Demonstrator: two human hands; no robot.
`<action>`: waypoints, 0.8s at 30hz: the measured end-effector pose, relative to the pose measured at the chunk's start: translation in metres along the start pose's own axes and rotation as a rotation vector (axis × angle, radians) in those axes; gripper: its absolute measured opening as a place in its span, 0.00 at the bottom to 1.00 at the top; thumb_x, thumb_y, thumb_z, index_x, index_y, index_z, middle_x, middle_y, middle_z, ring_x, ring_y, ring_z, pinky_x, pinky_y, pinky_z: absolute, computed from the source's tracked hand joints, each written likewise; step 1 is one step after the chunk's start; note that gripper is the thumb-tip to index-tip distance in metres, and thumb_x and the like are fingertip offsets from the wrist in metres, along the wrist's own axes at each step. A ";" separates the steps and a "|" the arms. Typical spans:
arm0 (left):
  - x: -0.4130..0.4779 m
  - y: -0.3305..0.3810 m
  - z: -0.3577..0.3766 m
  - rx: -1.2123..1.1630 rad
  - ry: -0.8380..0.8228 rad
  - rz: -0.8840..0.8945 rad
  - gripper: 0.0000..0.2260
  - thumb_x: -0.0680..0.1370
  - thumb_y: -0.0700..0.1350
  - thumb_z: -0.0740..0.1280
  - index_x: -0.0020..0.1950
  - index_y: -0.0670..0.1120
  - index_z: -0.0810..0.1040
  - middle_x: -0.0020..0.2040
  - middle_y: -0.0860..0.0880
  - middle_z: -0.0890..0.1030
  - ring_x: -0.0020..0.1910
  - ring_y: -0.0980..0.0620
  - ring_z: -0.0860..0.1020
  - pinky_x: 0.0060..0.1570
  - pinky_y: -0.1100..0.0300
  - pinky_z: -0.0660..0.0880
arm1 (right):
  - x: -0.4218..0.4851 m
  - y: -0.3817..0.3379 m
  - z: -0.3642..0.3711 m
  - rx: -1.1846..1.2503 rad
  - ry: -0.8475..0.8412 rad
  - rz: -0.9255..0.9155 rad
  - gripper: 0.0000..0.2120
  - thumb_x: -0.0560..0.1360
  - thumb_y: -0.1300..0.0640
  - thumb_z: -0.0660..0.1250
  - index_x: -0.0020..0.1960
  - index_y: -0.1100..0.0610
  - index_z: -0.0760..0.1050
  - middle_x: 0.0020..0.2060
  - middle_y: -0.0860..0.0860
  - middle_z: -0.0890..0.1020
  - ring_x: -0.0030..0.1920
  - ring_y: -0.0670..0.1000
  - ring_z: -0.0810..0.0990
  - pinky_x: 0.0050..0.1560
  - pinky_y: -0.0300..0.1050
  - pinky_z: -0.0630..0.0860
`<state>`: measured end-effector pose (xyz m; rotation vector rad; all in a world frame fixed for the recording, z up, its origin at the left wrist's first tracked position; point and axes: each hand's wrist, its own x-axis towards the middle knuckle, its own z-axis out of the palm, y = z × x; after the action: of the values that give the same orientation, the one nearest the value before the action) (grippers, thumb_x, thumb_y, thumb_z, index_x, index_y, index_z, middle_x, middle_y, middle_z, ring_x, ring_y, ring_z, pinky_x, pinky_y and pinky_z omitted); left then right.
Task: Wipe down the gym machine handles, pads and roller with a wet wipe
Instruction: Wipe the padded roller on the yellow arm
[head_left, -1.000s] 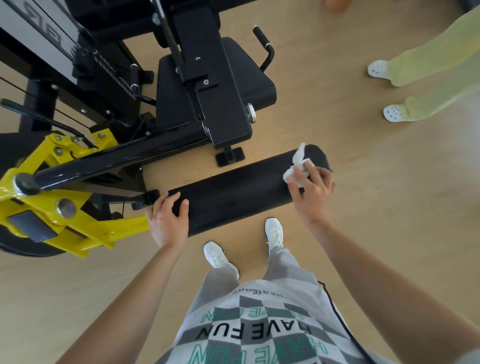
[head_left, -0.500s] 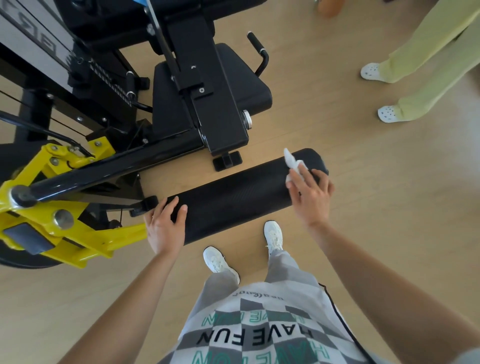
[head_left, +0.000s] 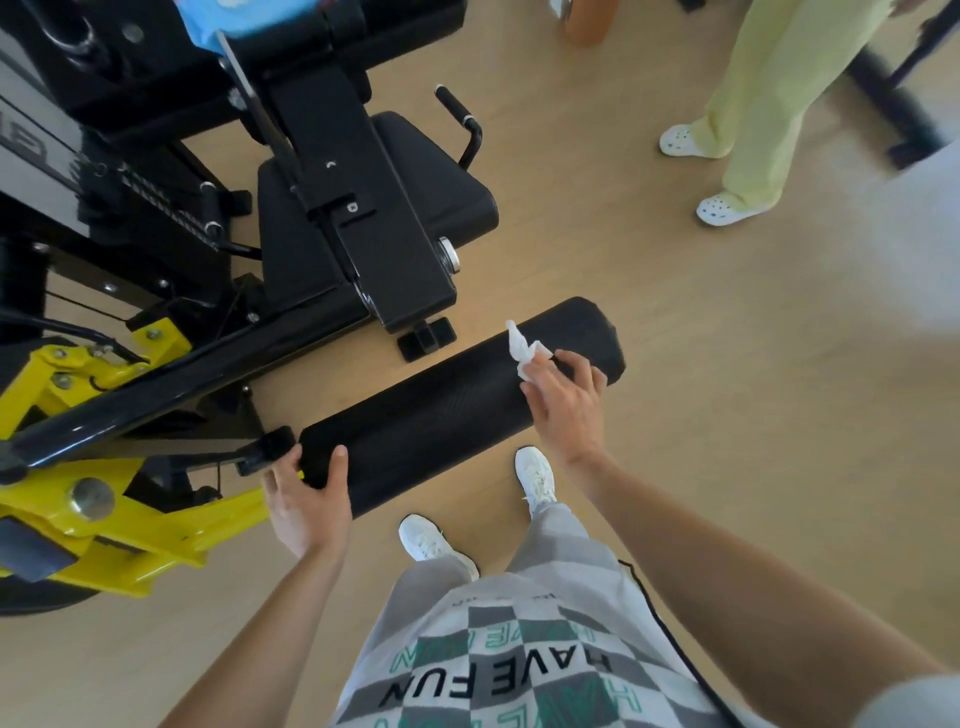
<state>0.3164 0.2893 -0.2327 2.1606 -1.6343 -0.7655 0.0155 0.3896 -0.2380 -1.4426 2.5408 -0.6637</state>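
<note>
Wet wipe (head_left: 522, 349) on leg roller (head_left: 441, 415) of blk-and-yellow gym machine (head_left: 384, 249), seen from above.

Machine fills the upper left, w/ a padded blk seat (head_left: 467, 208) and curved side handle (head_left: 460, 117) over pale wood floor (head_left: 727, 415). Roller, a long blk cylinder w/ fine ribbed texture, lies slantwise btwn machine and the person's feet, its left end mounted by the yellow bracket (head_left: 130, 519). Left hand (head_left: 306, 499) grips that end, thumb over the top, fingers curled round it. Right hand (head_left: 566, 405), near the free end, has fingers curled over the roller, clamping the crumpled white wipe against it; a twisted tail sticks up.
</note>
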 end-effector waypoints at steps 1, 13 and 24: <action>0.003 0.001 -0.001 -0.013 -0.006 0.001 0.26 0.77 0.59 0.73 0.69 0.46 0.76 0.65 0.43 0.77 0.61 0.40 0.77 0.56 0.43 0.76 | -0.003 -0.008 0.002 0.013 0.003 -0.034 0.08 0.79 0.56 0.68 0.58 0.50 0.80 0.61 0.47 0.82 0.66 0.56 0.72 0.65 0.52 0.61; -0.001 -0.030 -0.037 -0.146 -0.235 0.099 0.25 0.78 0.47 0.73 0.75 0.54 0.73 0.55 0.50 0.81 0.48 0.49 0.81 0.51 0.50 0.79 | -0.050 -0.121 0.044 0.007 -0.164 -0.414 0.21 0.75 0.64 0.71 0.65 0.48 0.77 0.70 0.47 0.74 0.67 0.58 0.70 0.61 0.56 0.67; -0.015 -0.051 -0.031 -0.115 -0.110 0.307 0.27 0.74 0.43 0.77 0.72 0.49 0.76 0.65 0.47 0.76 0.57 0.47 0.78 0.53 0.47 0.80 | -0.068 -0.124 0.048 -0.197 -0.082 -0.382 0.19 0.74 0.60 0.73 0.62 0.46 0.79 0.68 0.46 0.77 0.64 0.59 0.73 0.58 0.56 0.67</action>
<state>0.3719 0.3167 -0.2328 1.7612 -1.8695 -0.8714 0.1648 0.3775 -0.2321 -2.0050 2.3418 -0.3957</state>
